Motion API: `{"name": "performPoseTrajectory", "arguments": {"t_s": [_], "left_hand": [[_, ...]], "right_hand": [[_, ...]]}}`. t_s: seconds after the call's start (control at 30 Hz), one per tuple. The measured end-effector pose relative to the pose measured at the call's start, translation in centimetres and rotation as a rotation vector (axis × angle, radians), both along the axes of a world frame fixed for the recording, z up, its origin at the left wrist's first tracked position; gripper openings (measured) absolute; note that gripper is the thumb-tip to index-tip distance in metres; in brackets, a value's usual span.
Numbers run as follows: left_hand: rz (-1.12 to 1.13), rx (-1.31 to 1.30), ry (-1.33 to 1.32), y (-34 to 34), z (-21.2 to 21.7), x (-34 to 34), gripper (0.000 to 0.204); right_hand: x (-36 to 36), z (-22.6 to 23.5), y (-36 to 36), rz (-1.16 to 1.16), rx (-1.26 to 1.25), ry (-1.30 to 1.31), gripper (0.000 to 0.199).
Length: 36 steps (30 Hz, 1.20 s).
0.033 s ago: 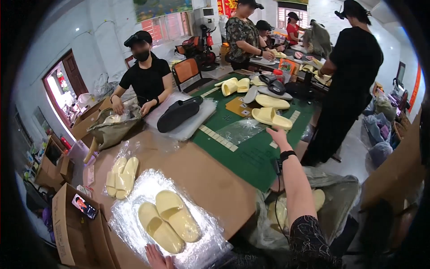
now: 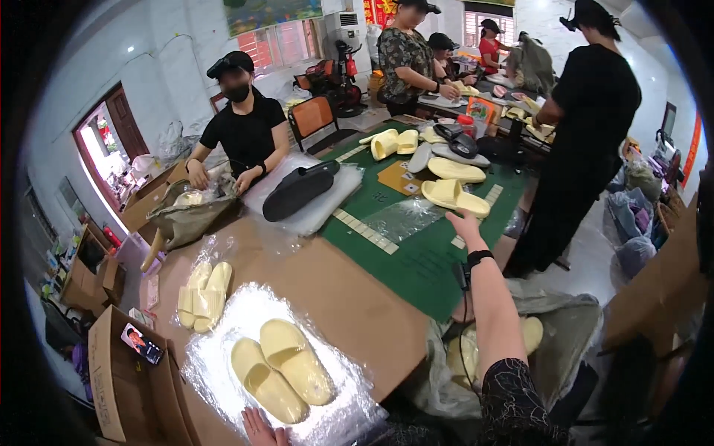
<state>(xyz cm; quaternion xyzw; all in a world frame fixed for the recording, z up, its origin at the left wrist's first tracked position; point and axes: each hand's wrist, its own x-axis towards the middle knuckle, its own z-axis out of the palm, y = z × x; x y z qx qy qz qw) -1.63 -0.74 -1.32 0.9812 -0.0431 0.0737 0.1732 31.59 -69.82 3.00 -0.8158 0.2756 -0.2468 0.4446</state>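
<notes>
My left hand (image 2: 262, 428) lies open with fingers stretched on the clear plastic bags (image 2: 216, 372) at the near edge. Just above it, a pair of pale yellow slide slippers (image 2: 281, 370) rests side by side on the shiny plastic. My right arm is stretched far forward over the green mat (image 2: 401, 267). At its end my right hand (image 2: 467, 227) is at the near edge of a yellow slipper (image 2: 455, 197), thumb apart, fingertips partly hidden; no grip shows. Behind that slipper lie another yellow slipper (image 2: 455, 171) and a dark slipper (image 2: 462, 145).
A bagged yellow pair (image 2: 204, 296) lies left, beside a cardboard box (image 2: 108, 372) with a phone (image 2: 141, 343). A black slipper (image 2: 299, 192) tops a stack of bags. Below my right arm is a sack (image 2: 550, 357) holding slippers. Co-workers (image 2: 242, 126) stand around the tables.
</notes>
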Motion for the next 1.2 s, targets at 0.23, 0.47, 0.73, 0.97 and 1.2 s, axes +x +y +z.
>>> {"name": "performPoseTrajectory", "arguments": {"t_s": [0.23, 0.47, 0.73, 0.97, 1.2], "left_hand": [[0.148, -0.008, 0.104, -1.7, 3.1, -1.4, 0.071], [0.119, 0.006, 0.139, -1.9, 2.8, -0.1, 0.071], [0.082, 0.032, 0.108, -0.8, 2.2, -0.6, 0.071], [0.069, -0.098, -0.008, -0.7, 1.0, -0.7, 0.076], [0.073, -0.091, -0.034, -1.1, 1.5, -0.3, 0.077]], "right_hand": [[8.3, -4.4, -2.7, 0.106, 0.170, -0.208, 0.072], [9.2, -6.7, -4.8, 0.061, 0.132, -0.015, 0.052], [3.1, 2.9, 8.3, 0.275, 0.104, -0.387, 0.030], [-7.3, 12.1, 20.2, 0.296, 0.252, -0.491, 0.029], [-13.7, 12.7, 27.6, 0.471, 0.328, -0.323, 0.031]]}}
